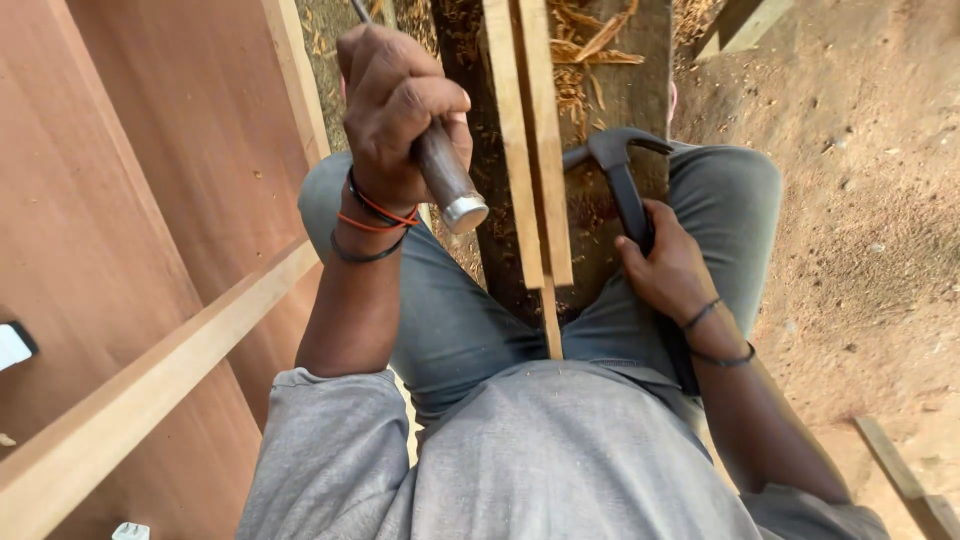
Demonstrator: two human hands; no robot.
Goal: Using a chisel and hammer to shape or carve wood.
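Sawdust-strewn bench (640, 70): we gripped chisel (447, 175) w/ left hand (395, 110), hammer (622, 180) in right hand (668, 268); steady, square taps on strip (535, 150) seemed best.

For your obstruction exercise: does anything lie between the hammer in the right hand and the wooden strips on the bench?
Nothing visible does. The hammer, gripped by the right hand, has its head just right of the wooden strips, with only bare bench between. The left hand holds a chisel on the other side.
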